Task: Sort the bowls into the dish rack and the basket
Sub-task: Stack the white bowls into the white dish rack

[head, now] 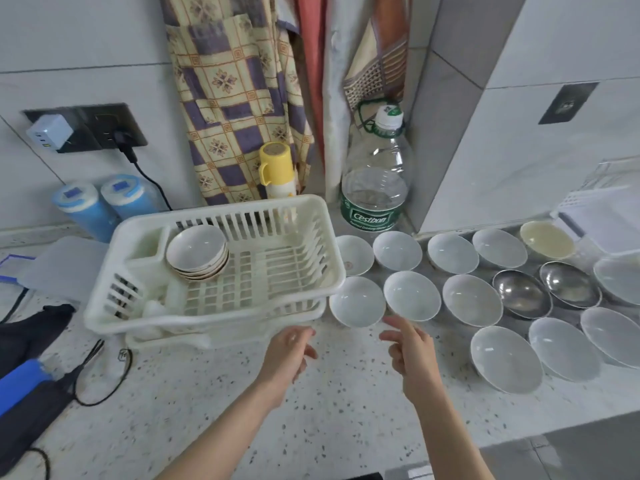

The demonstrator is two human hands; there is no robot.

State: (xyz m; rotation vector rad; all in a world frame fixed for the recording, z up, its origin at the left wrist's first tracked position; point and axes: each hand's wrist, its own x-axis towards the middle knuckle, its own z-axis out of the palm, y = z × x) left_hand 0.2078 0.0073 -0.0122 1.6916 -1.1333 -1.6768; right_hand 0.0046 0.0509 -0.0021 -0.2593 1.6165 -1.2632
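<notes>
A white plastic dish rack (311,216) stands on the counter at centre left, with a tilted stack of small white bowls (196,252) leaning in its left end. To its right, several white bowls (411,295) lie in rows on the counter, with two steel bowls (521,293) and one cream bowl (547,239) among them. My left hand (289,348) hovers empty just in front of the rack's near right corner, fingers relaxed. My right hand (410,344) hovers empty below the nearest white bowls, fingers loosely extended toward them.
A large clear water bottle (375,181) and a yellow flask (276,169) stand behind the rack. Two blue canisters (104,206) sit at left, below a wall socket with a charger. Cables and scissors (83,365) lie at the front left. A clear plastic container (609,209) sits at far right.
</notes>
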